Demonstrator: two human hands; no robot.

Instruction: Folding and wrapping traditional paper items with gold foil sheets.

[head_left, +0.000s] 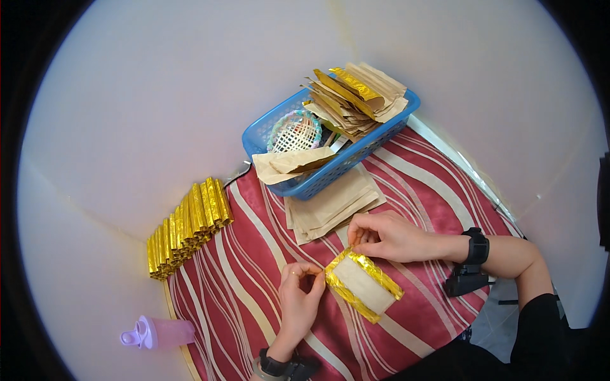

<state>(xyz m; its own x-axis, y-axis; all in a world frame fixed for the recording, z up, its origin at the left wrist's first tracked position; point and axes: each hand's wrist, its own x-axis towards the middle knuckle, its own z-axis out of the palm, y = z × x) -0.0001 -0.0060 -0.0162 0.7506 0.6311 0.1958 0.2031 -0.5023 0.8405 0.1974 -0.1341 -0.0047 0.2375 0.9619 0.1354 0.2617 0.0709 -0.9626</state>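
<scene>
A sheet of tan paper with gold foil edges (365, 286) lies on the striped cloth in front of me. Its two long sides show shiny gold foil folded over the tan middle. At its far left corner my left hand (300, 297) pinches the foil between thumb and fingertips. The far right corner is pinched by my right hand (384, 236), fingers curled together. Just beyond my hands rests a stack of tan paper sheets (327, 206), partly under the basket.
A blue plastic basket (311, 187) holds gold and tan papers (356, 95) and a small woven basket (295, 133). Many gold foil rolls (190, 222) are piled at the left edge. A purple bottle (166, 333) stands near them. Red striped cloth (254, 241) covers the table.
</scene>
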